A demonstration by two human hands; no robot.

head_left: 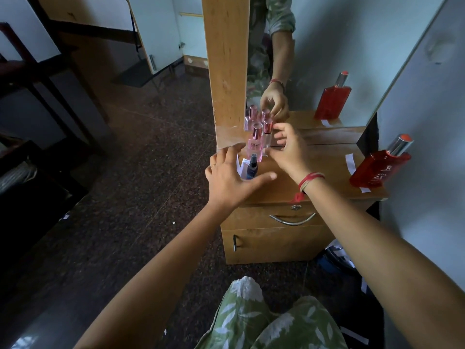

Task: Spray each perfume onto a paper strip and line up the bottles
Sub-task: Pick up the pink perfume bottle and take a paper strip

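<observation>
Step in hand, as judged from the layout: lining up the bottles. Nearest, your left hand [231, 177] hovers at the left edge of the counter [314, 182], fingers spread and holding nothing, thumb lying in front of the blue bottle [252, 167], which stands on a paper strip [241, 170]. Beyond, your right hand [289, 149] reaches for the slim bottle [267, 136]; its fingers curve about it, but you cannot tell whether they grip or only flank it. The pink bottle [255, 144] stands just beside it, close to the mirror [327, 59]. The red bottle [380, 167] stands well apart at the right edge. The next move probably calls for a firm pinch and a shift rightward: bare wood lies between cluster and red bottle, while the left edge drops straight to the floor [151, 172].
</observation>
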